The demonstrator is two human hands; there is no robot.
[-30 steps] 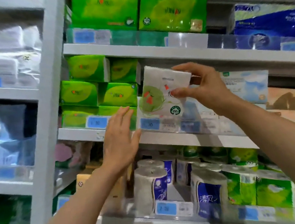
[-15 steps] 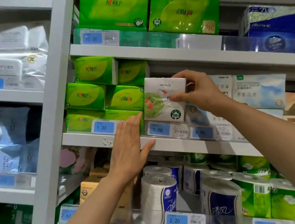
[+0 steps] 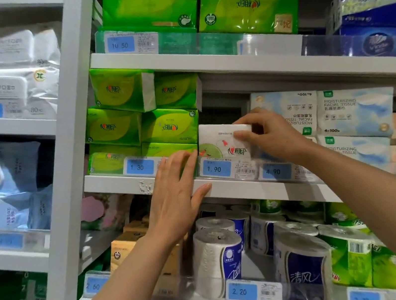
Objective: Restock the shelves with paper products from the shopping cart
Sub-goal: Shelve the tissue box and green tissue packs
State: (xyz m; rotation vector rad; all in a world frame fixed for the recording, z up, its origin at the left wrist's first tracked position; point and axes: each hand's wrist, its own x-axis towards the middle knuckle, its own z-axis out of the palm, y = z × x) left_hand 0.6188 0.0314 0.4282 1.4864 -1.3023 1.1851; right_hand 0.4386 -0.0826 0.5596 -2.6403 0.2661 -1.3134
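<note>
A small white tissue pack point(image 3: 218, 143) with a green circle print sits on the middle shelf point(image 3: 245, 189), behind the clear price rail at the 1.90 tag. My right hand point(image 3: 268, 135) grips its upper right corner with curled fingers. My left hand point(image 3: 175, 195) lies flat with straight fingers against the shelf's front edge, its fingertips touching the green tissue packs point(image 3: 143, 127) stacked just left of the white pack. No shopping cart is in view.
Pale blue facial tissue packs point(image 3: 352, 108) stand right of my right hand. Large green packs point(image 3: 198, 0) fill the shelf above. Toilet rolls point(image 3: 218, 259) line the shelf below. A white upright post point(image 3: 67, 156) divides off shelves of wipes at left.
My right hand has lowered the white pack from a tilted position in front of the shelf down onto the shelf behind the price rail. My left hand stayed at the shelf edge.
</note>
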